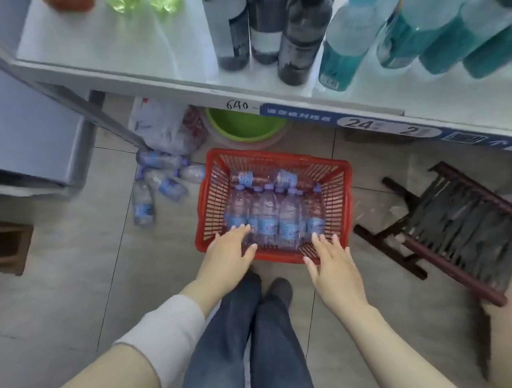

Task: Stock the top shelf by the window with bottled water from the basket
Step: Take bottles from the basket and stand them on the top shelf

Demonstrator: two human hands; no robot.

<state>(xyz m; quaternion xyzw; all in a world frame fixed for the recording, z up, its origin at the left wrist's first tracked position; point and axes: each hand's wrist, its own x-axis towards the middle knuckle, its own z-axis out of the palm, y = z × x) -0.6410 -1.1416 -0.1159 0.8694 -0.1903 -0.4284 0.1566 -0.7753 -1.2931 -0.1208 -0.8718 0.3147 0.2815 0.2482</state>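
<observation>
One red basket (271,255) is seen on the floor. Two water bottles (246,177) are laid across its far end, and roughly six more are packed in a row (267,220) nearer; an exact count is prevented by overlap. Four loose bottles (142,206) are counted left of the basket, one green basin (246,126) beyond it, one dark stool (453,226) to its right. Three dark bottles (302,40) are counted on the shelf (108,46) above it.

The tiled floor (68,288) carries the red basket (277,158) under my left grip (228,251) and right grip (334,264), loose water bottles (167,185) left of them, a tipped dark stool (459,220) to their right. Beyond, the white shelf (123,47) bears dark bottles (299,40).
</observation>
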